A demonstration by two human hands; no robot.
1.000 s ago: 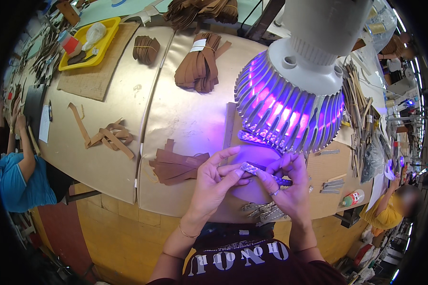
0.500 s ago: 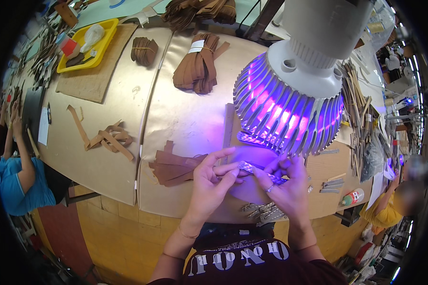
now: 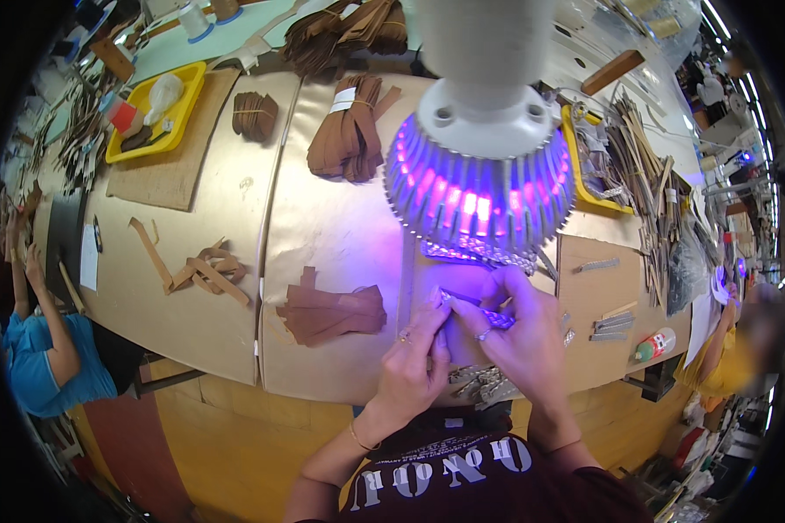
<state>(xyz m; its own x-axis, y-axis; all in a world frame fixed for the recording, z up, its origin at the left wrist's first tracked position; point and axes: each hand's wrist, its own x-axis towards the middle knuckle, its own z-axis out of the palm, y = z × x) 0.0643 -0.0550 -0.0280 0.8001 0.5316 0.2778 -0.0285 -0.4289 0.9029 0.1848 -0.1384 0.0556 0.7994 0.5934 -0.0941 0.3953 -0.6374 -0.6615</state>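
Observation:
Under the glowing purple lamp point(image 3: 480, 196), both hands meet at a braided strip point(image 3: 499, 320). My right hand point(image 3: 532, 336) is closed around the strip, with the braid showing between its fingers. At the strip's end, my left hand point(image 3: 416, 359) pinches with thumb and fingertips, close against the right fingertips. The purple glare and the fingers hide most of the end. More braided pieces point(image 3: 471, 253) lie just beyond the hands, below the lamp. A pile of braided strips point(image 3: 481, 385) rests at the table edge by my right wrist.
Brown strips lie fanned in a bundle point(image 3: 336, 312) left of my hands; a banded bundle point(image 3: 347, 131) is farther back. Loose tan strips point(image 3: 209, 268) are at left. Yellow trays point(image 3: 187, 109) stand on both sides. A bottle point(image 3: 655, 344) lies right. Other people sit at both ends.
My left hand has come in against the right, its raised fingers now folded to a pinch at the strip's end. The lamp appears farther left as the view shifts, uncovering the right yellow tray.

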